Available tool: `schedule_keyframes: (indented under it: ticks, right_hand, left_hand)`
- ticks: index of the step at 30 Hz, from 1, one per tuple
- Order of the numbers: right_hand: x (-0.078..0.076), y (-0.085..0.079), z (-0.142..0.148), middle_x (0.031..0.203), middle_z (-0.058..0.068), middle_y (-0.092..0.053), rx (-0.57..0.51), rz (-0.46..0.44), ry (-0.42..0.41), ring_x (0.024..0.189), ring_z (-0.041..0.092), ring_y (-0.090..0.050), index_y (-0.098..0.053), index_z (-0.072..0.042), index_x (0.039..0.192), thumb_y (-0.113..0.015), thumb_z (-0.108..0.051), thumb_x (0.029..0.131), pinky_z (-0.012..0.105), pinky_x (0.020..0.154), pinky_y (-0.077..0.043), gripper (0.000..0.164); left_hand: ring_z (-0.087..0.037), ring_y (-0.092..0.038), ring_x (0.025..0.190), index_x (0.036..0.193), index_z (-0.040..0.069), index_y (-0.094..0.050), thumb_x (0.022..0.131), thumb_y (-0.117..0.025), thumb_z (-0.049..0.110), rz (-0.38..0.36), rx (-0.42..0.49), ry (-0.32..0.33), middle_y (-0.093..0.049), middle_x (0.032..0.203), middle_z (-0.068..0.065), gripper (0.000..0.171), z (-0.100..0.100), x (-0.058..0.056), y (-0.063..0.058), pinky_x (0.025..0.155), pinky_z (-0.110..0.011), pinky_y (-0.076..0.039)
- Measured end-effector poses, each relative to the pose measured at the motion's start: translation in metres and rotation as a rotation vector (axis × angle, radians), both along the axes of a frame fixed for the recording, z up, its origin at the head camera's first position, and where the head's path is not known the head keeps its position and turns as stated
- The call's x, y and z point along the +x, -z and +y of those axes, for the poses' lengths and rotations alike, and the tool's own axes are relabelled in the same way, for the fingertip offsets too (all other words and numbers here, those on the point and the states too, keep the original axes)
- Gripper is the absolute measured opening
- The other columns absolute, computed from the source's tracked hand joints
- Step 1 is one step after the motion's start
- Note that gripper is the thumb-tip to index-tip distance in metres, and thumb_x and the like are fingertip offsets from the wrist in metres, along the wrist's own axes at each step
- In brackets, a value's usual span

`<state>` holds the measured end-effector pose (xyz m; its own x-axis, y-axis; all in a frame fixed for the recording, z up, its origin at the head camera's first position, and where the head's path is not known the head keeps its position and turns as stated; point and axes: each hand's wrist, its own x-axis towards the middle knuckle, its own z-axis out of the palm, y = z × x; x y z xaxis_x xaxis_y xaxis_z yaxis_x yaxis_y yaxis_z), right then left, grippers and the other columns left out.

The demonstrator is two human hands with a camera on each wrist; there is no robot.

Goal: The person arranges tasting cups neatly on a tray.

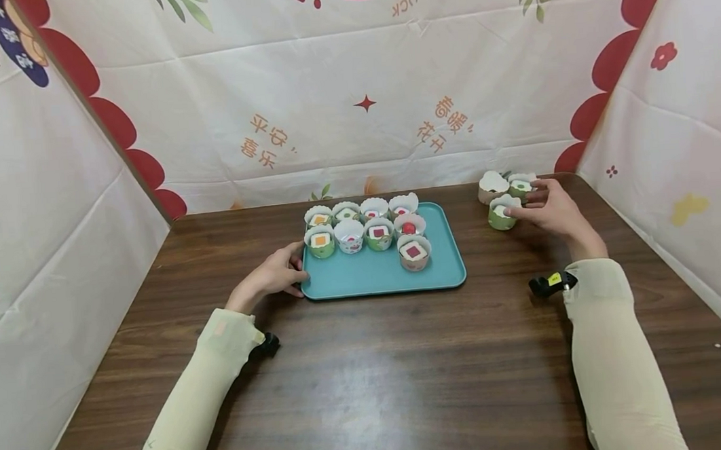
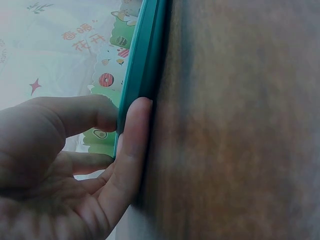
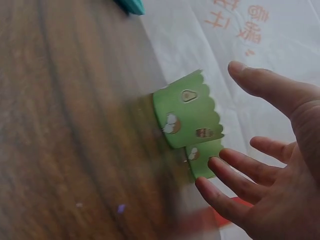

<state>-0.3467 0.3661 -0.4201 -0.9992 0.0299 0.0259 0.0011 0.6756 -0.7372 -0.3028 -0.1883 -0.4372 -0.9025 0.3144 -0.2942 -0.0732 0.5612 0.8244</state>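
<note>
My left hand holds the left edge of a blue tray; in the left wrist view its thumb and fingers lie on both sides of the rim. Several paper cupcake cups with small cakes inside fill the tray's back part, a pink-patterned one standing in front at the right. My right hand is over the table's back right corner, fingers spread beside a green paper cup. The right wrist view shows a gap between the fingers and that green cup.
Behind the near green cup stand a brown-patterned cup and another green cup. A white printed cloth rises along the table's back edge, and similar cloths hang at both sides. Dark wood tabletop lies in front of the tray.
</note>
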Motion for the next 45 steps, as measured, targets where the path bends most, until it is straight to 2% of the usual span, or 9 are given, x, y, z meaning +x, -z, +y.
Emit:
schedule_keyframes:
  ticks: [5,11,18,27,45]
  right_hand:
    - [-0.004,0.005,-0.001,0.148,0.036,-0.045,0.028,-0.013,-0.034,0.138,0.047,-0.046,-0.017,0.004,0.16,-0.077,-0.044,0.092,0.045,0.101,-0.046,0.103]
    - [-0.006,0.007,-0.004,0.148,0.037,-0.044,0.025,-0.004,-0.053,0.138,0.049,-0.045,-0.021,0.006,0.158,-0.077,-0.039,0.092,0.051,0.104,-0.046,0.098]
    - [-0.013,0.012,-0.009,0.146,0.038,-0.044,0.056,0.012,-0.094,0.133,0.048,-0.047,-0.026,0.009,0.155,-0.079,-0.035,0.091,0.049,0.101,-0.047,0.094]
    - [-0.013,0.014,-0.012,0.142,0.038,-0.045,0.088,0.022,-0.092,0.13,0.049,-0.046,-0.029,0.009,0.152,-0.079,-0.034,0.091,0.063,0.107,-0.042,0.09]
    - [-0.008,0.016,-0.011,0.145,0.043,-0.042,0.137,0.018,-0.076,0.135,0.055,-0.043,-0.032,0.008,0.151,-0.075,-0.033,0.094,0.07,0.112,-0.038,0.083]
  left_hand:
    - [-0.02,-0.062,0.08,0.166,0.007,-0.013,0.096,-0.062,-0.001,-0.005,-0.003,-0.007,-0.048,0.109,-0.015,0.086,0.0,0.001,-0.001,0.069,-0.037,-0.068]
    - [-0.02,-0.061,0.08,0.166,0.007,-0.013,0.096,-0.061,0.0,0.001,-0.01,-0.006,-0.048,0.11,-0.016,0.085,-0.002,0.002,-0.002,0.069,-0.037,-0.068]
    - [-0.021,-0.063,0.078,0.167,0.008,-0.012,0.098,-0.06,0.002,0.004,-0.024,0.0,-0.048,0.11,-0.017,0.084,-0.004,0.003,-0.003,0.069,-0.037,-0.068]
    - [-0.021,-0.063,0.076,0.167,0.009,-0.013,0.097,-0.062,0.002,0.013,-0.025,0.009,-0.048,0.108,-0.016,0.085,-0.003,0.002,-0.005,0.069,-0.037,-0.068]
    - [-0.019,-0.061,0.079,0.166,0.007,-0.013,0.096,-0.061,0.001,-0.005,-0.011,0.001,-0.049,0.109,-0.016,0.085,0.002,0.002,-0.005,0.069,-0.037,-0.068]
